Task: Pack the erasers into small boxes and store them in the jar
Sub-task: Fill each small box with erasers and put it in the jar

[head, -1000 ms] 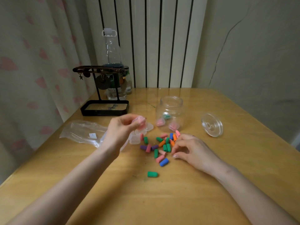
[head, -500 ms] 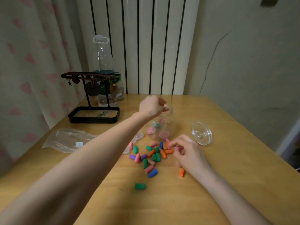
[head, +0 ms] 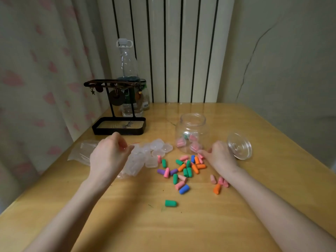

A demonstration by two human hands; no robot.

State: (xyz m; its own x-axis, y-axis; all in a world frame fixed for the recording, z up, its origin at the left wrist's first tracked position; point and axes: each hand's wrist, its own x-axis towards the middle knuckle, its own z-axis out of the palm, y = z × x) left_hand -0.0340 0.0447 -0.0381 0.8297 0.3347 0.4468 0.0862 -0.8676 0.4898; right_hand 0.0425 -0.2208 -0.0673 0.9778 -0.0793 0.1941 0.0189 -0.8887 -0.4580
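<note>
Loose erasers [head: 183, 170] are left on the table [head: 181, 224] between both hands. The left hand [head: 109, 157] is curled over the empty boxes [head: 156, 151], probably to take one; its grip cannot be told. The fingertips [head: 201, 152] of the right hand [head: 221, 157] are laid on a pink eraser [head: 200, 158], grasp unclear. The jar [head: 190, 131] is kept open behind for filled boxes.

- Black jewellery stand [head: 119, 124], far left on the table [head: 181, 224].
- Clear plastic bottle [head: 127, 70] just behind it.
- White radiator [head: 172, 51] on the far wall.
- Pink-patterned curtain [head: 45, 79], left.
</note>
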